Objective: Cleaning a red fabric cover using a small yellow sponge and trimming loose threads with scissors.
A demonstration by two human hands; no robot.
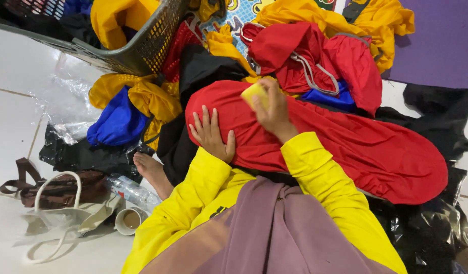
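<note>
While one left hand [212,133] flattens one red garment [345,147], one right hand [272,109] presses.

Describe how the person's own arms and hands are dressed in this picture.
Both arms wear long, bright yellow sleeves reaching the wrists. The left hand and right hand are bare: no gloves, and no rings or watch visible. A mauve cloth hangs over the chest between the sleeves.

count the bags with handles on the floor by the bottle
2: a brown bag left of the bottle, and a cream tote in front of it, overlapping it. More may hide under clothes.
</note>
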